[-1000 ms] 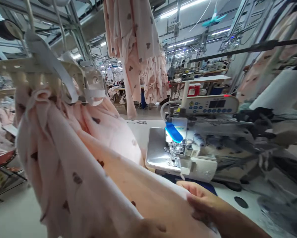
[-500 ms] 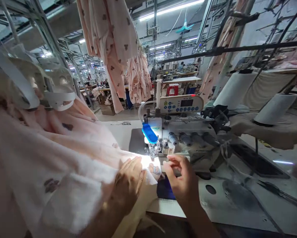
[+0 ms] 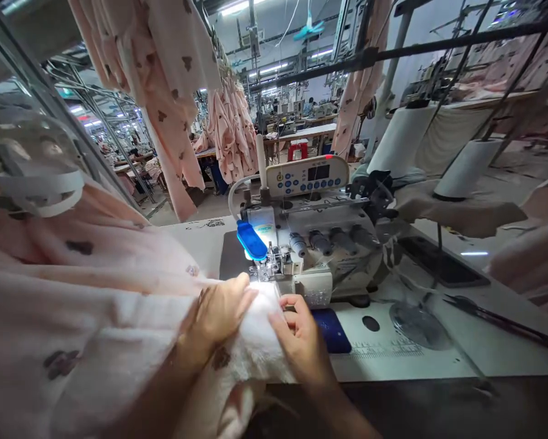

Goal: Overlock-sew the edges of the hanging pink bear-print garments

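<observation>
Now both hands press the pink fabric (image 3: 95,317) on the table (image 3: 438,360): left hand (image 3: 216,314) curled over it, right hand (image 3: 301,338) pinching its edge, just before the lit needle of the sewing machine (image 3: 319,256).

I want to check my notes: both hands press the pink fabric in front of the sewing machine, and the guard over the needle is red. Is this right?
Not quite. The guard over the needle is blue, not red, as the head view shows. The rest holds: the left hand and the right hand both press the pink fabric in front of the sewing machine.
</observation>
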Action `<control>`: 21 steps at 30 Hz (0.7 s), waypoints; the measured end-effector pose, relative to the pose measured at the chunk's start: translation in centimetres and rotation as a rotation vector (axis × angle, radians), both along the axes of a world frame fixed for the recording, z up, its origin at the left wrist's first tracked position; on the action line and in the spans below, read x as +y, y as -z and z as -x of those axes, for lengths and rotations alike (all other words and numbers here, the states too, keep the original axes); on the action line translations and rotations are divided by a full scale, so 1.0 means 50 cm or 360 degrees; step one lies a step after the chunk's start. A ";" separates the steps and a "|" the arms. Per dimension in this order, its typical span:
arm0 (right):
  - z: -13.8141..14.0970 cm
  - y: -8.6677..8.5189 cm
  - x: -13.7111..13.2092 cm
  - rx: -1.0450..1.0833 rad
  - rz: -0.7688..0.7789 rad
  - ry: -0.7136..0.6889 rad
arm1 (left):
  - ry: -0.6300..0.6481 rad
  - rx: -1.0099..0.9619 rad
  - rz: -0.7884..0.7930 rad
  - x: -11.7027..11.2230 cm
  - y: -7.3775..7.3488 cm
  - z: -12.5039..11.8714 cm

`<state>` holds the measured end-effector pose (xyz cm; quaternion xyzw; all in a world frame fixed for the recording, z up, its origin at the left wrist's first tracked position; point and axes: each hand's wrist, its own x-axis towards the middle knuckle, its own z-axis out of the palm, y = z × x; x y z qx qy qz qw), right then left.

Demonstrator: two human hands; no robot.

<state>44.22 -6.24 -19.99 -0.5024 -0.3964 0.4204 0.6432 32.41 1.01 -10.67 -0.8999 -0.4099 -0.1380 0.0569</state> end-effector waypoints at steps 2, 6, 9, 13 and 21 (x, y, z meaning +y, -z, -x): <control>0.002 0.009 0.000 -0.0016 -0.0027 0.0058 | 0.0033 0.0107 0.0046 0.009 -0.003 -0.003; -0.001 0.009 -0.021 -0.0217 -0.0087 0.0005 | 0.0054 0.0311 0.0061 0.003 0.004 -0.001; -0.013 -0.011 -0.025 -0.0364 -0.0072 -0.0079 | 0.0018 0.0375 0.0043 0.003 0.007 -0.005; -0.028 -0.038 -0.001 -0.0282 -0.0019 -0.0083 | -0.0135 0.0442 0.0155 0.024 -0.005 -0.028; -0.011 -0.015 0.006 -0.0160 -0.0108 -0.0017 | -0.0260 0.0428 0.0179 0.022 -0.004 -0.032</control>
